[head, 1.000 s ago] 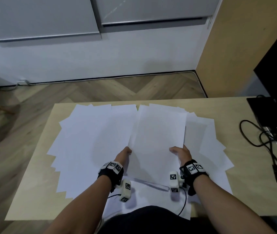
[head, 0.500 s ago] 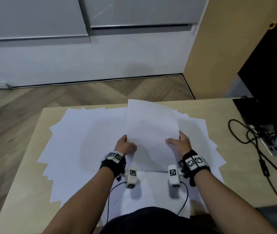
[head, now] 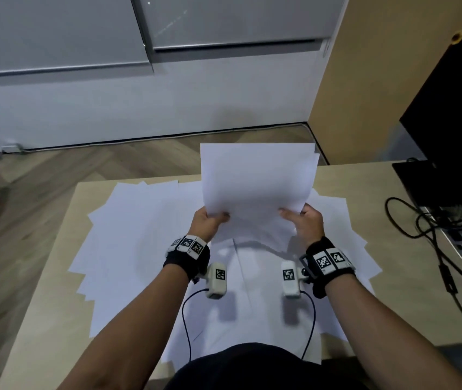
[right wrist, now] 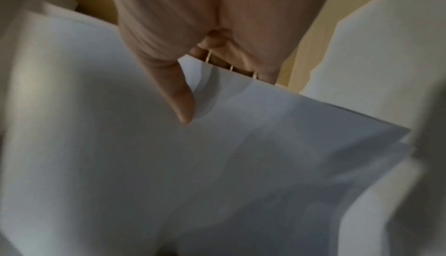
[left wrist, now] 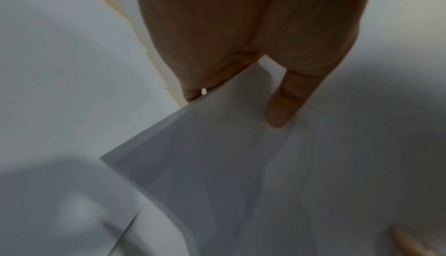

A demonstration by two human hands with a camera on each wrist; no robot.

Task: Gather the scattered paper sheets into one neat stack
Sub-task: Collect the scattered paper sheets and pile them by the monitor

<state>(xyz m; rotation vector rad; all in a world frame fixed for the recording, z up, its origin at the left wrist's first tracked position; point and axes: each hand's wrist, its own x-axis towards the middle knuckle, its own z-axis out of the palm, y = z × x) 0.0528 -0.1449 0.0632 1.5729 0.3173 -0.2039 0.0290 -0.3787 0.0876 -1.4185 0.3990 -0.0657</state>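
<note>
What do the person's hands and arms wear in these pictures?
Both forearms are bare, with no sleeves. Each wrist carries a black strap topped with white blocks bearing black-and-white square markers. A small white camera box, also with a square marker, hangs at the inner side of each wrist, and a thin black cable runs from it toward the body. The left hand and right hand are ungloved.

A pale, light-wood rectangular worktop (head: 55,319) stands on a herringbone wood floor (head: 89,167). Loose white paper sheets (head: 128,243) lie spread across most of its middle, overlapping at slanted angles, some corners reaching past the near edge. At the right end, a black flat monitor base (head: 418,178) rests on the wood, with tangled black cables (head: 410,220) and a grey power strip (head: 458,243) just beside it.
</note>
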